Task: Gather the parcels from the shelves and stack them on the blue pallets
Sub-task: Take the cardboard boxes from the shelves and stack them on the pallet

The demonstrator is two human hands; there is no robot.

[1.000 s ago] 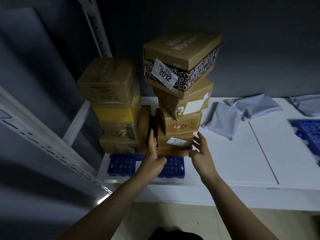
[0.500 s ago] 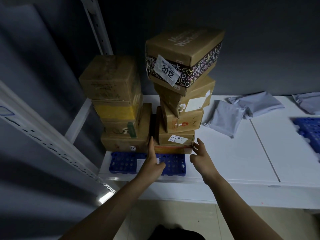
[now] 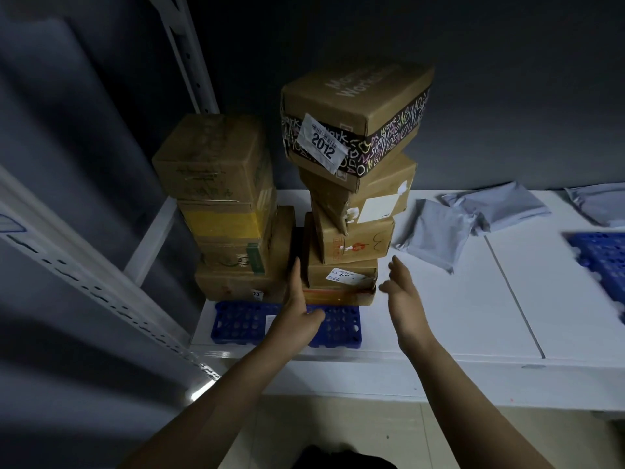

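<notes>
Right stack: cardboard parcels on the blue pallet, at the white platform's front left corner; upper tiers skewed, top box overhanging
Handling: stiff cartons, probably light to moderate; topple risk; take hold low, palms on opposite side faces
Left hand: open, fingers straight, in the gap at the stack's left face
Right hand: open, holding nothing, just beside the right face; contact cannot be told
Left stack: just beside, same pallet
Open room: bare platform rightward up to the grey mailers; second pallet at the right edge
</notes>
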